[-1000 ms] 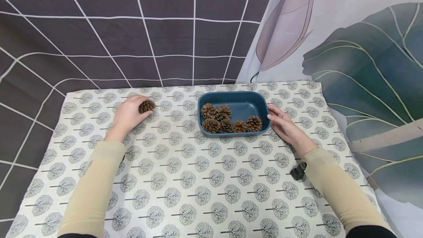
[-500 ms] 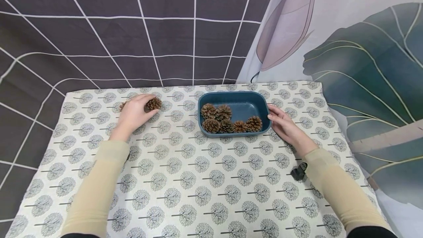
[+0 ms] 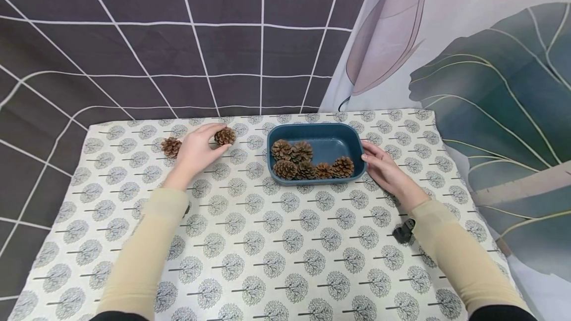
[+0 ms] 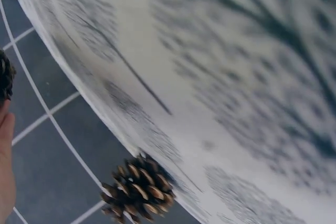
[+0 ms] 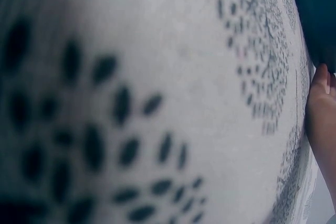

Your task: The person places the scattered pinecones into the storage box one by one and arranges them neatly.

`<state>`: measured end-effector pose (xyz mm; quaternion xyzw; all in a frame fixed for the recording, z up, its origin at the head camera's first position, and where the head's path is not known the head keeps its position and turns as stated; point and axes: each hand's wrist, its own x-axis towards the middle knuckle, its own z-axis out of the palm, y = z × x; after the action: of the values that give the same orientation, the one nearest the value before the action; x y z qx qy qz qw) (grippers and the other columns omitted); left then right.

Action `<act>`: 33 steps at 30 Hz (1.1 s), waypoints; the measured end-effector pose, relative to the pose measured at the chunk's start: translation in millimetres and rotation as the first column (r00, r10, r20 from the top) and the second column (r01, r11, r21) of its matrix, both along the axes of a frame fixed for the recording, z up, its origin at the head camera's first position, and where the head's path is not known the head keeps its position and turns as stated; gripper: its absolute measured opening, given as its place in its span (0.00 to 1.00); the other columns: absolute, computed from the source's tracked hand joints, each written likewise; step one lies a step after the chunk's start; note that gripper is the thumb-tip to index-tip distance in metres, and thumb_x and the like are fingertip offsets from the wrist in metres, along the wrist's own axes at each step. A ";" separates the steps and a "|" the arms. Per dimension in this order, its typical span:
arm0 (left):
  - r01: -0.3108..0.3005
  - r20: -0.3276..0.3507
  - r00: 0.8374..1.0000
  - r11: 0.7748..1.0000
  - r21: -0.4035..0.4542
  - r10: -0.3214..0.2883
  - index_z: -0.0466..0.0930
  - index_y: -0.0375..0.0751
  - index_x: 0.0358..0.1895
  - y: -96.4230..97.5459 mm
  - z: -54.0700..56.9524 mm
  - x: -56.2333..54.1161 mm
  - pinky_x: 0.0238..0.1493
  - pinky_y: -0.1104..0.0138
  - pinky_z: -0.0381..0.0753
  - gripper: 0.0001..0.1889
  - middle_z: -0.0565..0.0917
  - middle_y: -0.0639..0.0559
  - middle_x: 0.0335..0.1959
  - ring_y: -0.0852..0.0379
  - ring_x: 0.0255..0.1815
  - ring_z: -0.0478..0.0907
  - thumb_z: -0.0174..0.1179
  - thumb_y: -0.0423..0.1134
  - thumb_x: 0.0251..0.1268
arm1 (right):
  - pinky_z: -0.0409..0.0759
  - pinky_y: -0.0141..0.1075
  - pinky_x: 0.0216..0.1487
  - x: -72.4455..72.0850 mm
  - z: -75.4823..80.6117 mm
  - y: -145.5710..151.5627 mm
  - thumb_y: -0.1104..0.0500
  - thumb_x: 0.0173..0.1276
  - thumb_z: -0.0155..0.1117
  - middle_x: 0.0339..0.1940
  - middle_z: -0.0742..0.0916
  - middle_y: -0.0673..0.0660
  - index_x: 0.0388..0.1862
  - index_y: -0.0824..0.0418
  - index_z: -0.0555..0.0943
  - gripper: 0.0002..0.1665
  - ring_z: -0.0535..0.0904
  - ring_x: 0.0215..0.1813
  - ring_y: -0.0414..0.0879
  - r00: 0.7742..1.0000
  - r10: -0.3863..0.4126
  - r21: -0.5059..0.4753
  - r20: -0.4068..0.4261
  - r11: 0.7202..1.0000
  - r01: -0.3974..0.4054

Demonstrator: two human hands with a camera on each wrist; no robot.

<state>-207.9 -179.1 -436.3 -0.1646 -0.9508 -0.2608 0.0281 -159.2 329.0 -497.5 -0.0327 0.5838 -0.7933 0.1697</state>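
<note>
A brown pinecone (image 3: 225, 136) is pinched between the thumb and fingers of my left hand (image 3: 196, 150), over the back left of the table. Behind that hand lies a second pinecone (image 3: 171, 147), close by in the left wrist view as a pinecone (image 4: 139, 188) on the cloth. The dark blue rectangular box (image 3: 330, 137) holds several pinecones (image 3: 284, 169) along its left and front sides. My right hand (image 3: 390, 175) touches the box's right end with its fingers fairly straight; in the right wrist view, the fingertips of the right hand (image 5: 323, 108) meet the blue wall.
A white cloth with a tree print (image 3: 267, 241) covers the table. Behind it hangs a dark backdrop with white grid lines (image 3: 232, 48), and a leaf-patterned curtain (image 3: 499, 88) stands to the right. A small black device (image 3: 403, 232) is at my right wrist.
My left hand has carried its pinecone to the right, toward the box. The second pinecone, hidden behind the hand earlier, has come into sight. My right hand and the box have stayed put.
</note>
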 end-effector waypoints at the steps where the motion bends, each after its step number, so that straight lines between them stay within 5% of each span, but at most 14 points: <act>1: 0.001 0.006 1.000 1.000 0.001 -0.002 0.74 0.37 0.74 2.6 0.9 0.4 0.81 0.40 0.69 0.33 0.77 0.36 0.75 0.33 0.75 0.74 0.71 0.46 0.70 | 0.77 0.25 0.71 -0.1 -0.1 -0.1 0.69 0.81 0.55 0.68 0.82 0.45 0.74 0.52 0.74 0.26 0.79 0.67 0.38 1.000 -0.001 -0.001 0.000 1.000 0.001; 20: 0.126 -0.190 0.976 0.987 0.098 -0.106 0.80 0.38 0.70 48.2 14.2 8.0 0.78 0.44 0.76 0.30 0.83 0.38 0.69 0.36 0.71 0.80 0.74 0.43 0.66 | 0.78 0.25 0.71 0.8 2.1 -0.2 0.69 0.81 0.54 0.68 0.82 0.45 0.70 0.49 0.76 0.25 0.79 0.67 0.38 1.000 -0.009 0.008 0.011 1.000 0.009; 33: 0.218 -0.203 0.960 0.968 0.121 -0.191 0.81 0.39 0.69 86.2 21.2 9.2 0.78 0.46 0.76 0.29 0.84 0.41 0.69 0.38 0.70 0.81 0.73 0.46 0.68 | 0.77 0.23 0.71 1.6 3.1 -0.5 0.69 0.81 0.54 0.67 0.81 0.45 0.70 0.49 0.76 0.24 0.78 0.67 0.37 1.000 -0.014 0.013 0.022 1.000 0.014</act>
<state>-198.7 -92.9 -415.1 -0.2838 -0.9007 -0.3125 0.1030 -157.6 328.5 -494.4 -0.0190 0.5873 -0.7909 0.1707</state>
